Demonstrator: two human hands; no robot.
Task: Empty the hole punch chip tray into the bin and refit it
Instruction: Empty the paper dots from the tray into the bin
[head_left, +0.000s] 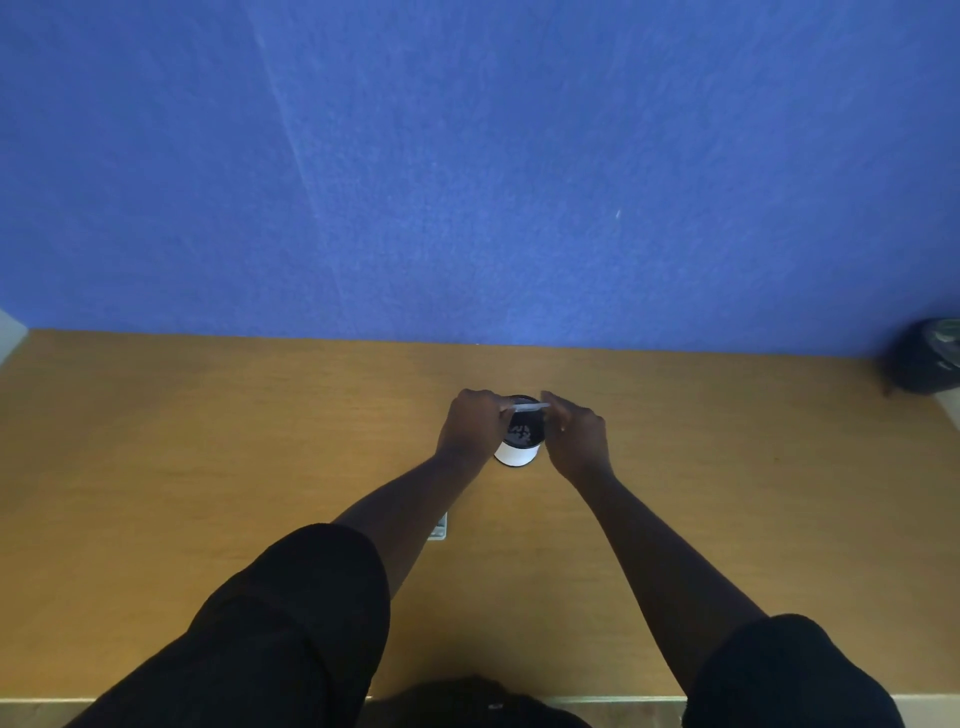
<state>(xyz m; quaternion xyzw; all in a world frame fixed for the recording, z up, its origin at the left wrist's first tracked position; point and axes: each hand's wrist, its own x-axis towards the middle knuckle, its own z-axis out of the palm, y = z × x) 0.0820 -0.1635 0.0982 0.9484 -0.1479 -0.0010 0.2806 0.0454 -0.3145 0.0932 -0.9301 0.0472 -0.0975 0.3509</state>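
A small white bin (515, 454) with a dark inside stands in the middle of the wooden desk. Pale paper chips lie at its bottom. Over its far rim both hands hold a thin, pale chip tray (525, 408) level, one at each end. My left hand (474, 423) grips the tray's left end, my right hand (576, 434) pinches the right end. A grey hole punch (439, 529) lies nearer to me on the desk, mostly hidden under my left forearm.
The wooden desk (208, 467) ends at a blue partition wall (467, 182) just behind the bin. A dark round object (927, 358) sits at the far right corner. The desk's front edge runs along the bottom of the view.
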